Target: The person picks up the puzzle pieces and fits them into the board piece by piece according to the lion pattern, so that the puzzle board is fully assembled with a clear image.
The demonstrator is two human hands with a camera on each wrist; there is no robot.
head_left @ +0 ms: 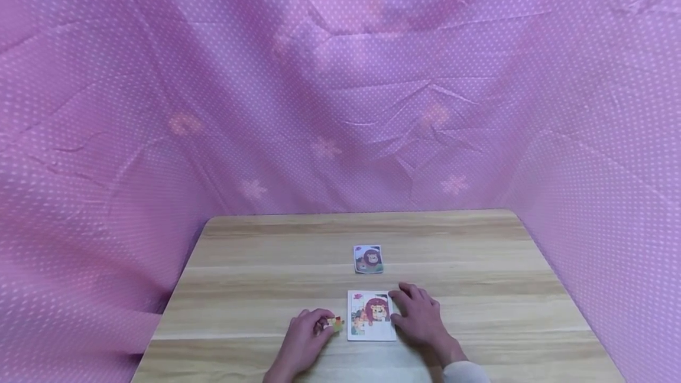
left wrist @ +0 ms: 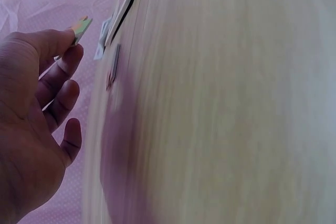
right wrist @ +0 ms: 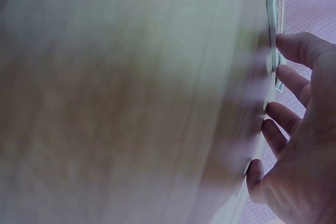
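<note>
My left hand [head_left: 303, 338] pinches a green-and-yellow jigsaw piece [left wrist: 81, 29] between thumb and index finger, left of the puzzle board. Below that hand, another thin piece [left wrist: 113, 67] appears on the table in the left wrist view. The white-framed puzzle board [head_left: 380, 332] bears a partly assembled lion picture, with bare white at its lower right. My right hand [head_left: 420, 315] rests at the board's right edge, thumb and index finger touching it. In the right wrist view its fingers [right wrist: 283, 114] are spread and loosely bent, with fingertips down at the tabletop.
A small lion picture card [head_left: 368, 259] lies on the wooden table [head_left: 255, 276] beyond the board. Pink dotted cloth [head_left: 340, 105] hangs behind the table and along both sides.
</note>
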